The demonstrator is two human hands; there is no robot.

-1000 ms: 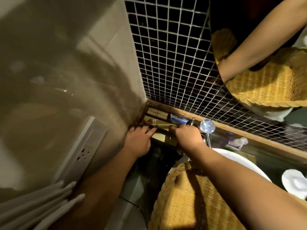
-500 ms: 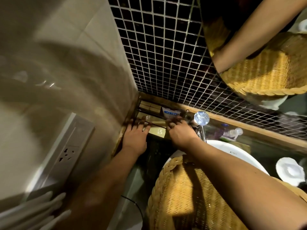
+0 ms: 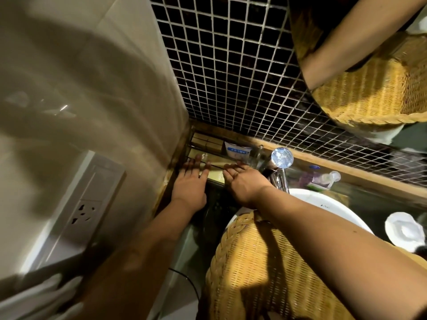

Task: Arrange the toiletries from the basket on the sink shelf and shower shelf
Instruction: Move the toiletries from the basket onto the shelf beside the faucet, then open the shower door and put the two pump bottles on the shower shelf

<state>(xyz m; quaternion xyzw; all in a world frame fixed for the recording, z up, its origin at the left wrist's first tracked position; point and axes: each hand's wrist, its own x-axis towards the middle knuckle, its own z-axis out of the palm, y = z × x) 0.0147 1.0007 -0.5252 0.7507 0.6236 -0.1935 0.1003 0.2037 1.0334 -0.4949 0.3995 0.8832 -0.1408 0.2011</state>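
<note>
A wire sink shelf [image 3: 184,155] sits in the corner where the beige wall meets the dark mosaic tiles. On it lies a flat gold box [image 3: 213,175]. My left hand [image 3: 190,181] rests flat on the box's left end with its fingers spread. The extended fingers of my right hand [image 3: 242,184] touch the box's right end. Neither hand grips it. Behind the box stand brown boxes [image 3: 205,141] and a white and blue packet [image 3: 238,152]. The wicker basket [image 3: 261,273] sits on the white sink [image 3: 328,204] under my right forearm; its inside is hidden.
A chrome faucet [image 3: 281,167] rises just right of my right hand. A clear bottle [image 3: 323,180] lies on the counter behind the sink, and a white dish [image 3: 404,229] sits at the right. A wall socket [image 3: 83,211] is at the left. A mirror [image 3: 369,95] reflects the basket.
Both hands have flattened on the gold box, the right going from curled to stretched out. The camera has tilted a little, so the shelf sits higher in view.
</note>
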